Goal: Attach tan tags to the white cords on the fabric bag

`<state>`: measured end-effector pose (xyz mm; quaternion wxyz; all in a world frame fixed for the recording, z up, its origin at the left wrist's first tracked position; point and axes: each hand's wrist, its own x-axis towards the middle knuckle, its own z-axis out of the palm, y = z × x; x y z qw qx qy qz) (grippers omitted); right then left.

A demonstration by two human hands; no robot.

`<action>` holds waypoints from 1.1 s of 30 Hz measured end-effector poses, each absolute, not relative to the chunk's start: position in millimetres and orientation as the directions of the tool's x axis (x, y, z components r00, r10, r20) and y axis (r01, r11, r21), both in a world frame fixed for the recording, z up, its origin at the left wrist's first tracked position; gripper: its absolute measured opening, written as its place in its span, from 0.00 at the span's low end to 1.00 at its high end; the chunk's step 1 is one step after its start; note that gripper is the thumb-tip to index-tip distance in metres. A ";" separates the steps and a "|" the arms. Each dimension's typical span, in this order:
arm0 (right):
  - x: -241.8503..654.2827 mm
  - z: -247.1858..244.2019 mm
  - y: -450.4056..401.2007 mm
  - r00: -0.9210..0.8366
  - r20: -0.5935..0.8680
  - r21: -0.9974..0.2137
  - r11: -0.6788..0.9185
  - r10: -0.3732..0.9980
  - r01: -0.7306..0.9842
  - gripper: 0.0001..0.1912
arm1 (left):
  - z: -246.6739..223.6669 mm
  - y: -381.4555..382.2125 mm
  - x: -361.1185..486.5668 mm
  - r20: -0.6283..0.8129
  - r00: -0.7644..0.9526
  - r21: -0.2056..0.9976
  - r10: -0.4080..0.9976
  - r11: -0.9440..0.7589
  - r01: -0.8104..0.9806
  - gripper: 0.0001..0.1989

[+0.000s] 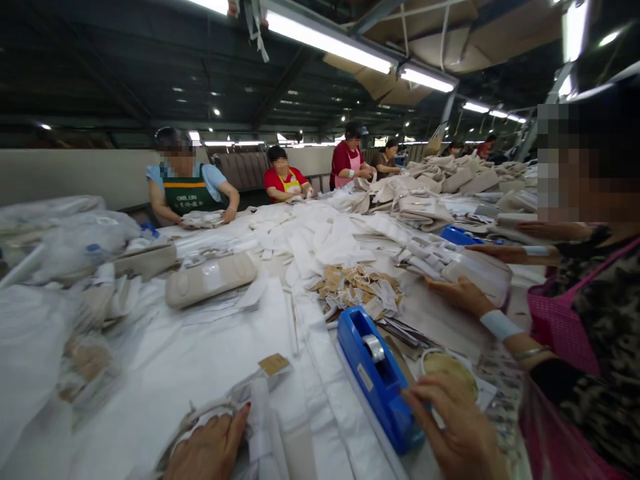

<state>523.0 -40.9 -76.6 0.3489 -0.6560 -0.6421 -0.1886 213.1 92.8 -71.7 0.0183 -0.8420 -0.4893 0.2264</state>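
My left hand (207,448) rests on a beige and white fabric bundle (260,427) at the near edge, its fingers curled over the material. A white band wraps the bundle, and a small brown tag (274,364) lies at its far end. Beside the near end of a blue tape dispenser (367,373) is my right hand (455,427), fingers bent and drawn together at the dispenser's side. Whether a strip of tape is between them, I cannot make out. A roll of clear tape (373,347) sits in the dispenser. Behind it lies a heap of brown and white tags (357,287).
At right, a co-worker's hands (463,293) hold a plastic-wrapped beige item (477,272). A folded beige piece (213,279) lies left of centre. Plastic bags (95,240) pile up at left. Several people work along the far side, near a beige fabric heap (460,177).
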 end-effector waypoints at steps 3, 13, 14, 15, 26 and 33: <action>473.1 -83.2 -15.6 0.095 0.507 -0.313 0.080 0.856 0.946 0.13 | -69.6 90.9 215.4 -0.360 0.414 -0.265 0.836 -0.517 0.814 0.38; 420.3 -116.2 65.2 0.235 0.143 -0.086 -0.225 0.961 0.971 0.12 | -73.4 84.5 216.6 -0.260 0.386 -0.212 0.885 -0.442 0.871 0.36; 420.1 -118.6 66.0 0.235 0.140 -0.079 -0.226 0.962 0.971 0.11 | -73.2 84.4 216.9 -0.254 0.384 -0.197 0.887 -0.437 0.878 0.35; 419.9 -120.8 66.0 0.232 0.140 -0.074 -0.223 0.963 0.972 0.12 | -73.3 84.3 217.0 -0.247 0.384 -0.183 0.890 -0.432 0.883 0.34; 430.2 -120.8 67.6 0.173 0.145 -0.124 -0.156 0.974 0.980 0.12 | -77.3 85.1 215.1 -0.217 0.365 -0.140 0.905 -0.399 0.906 0.30; 421.3 -99.4 59.5 0.188 0.112 -0.173 -0.167 0.976 0.971 0.10 | -74.5 85.1 213.0 -0.242 0.391 -0.166 0.888 -0.435 0.885 0.33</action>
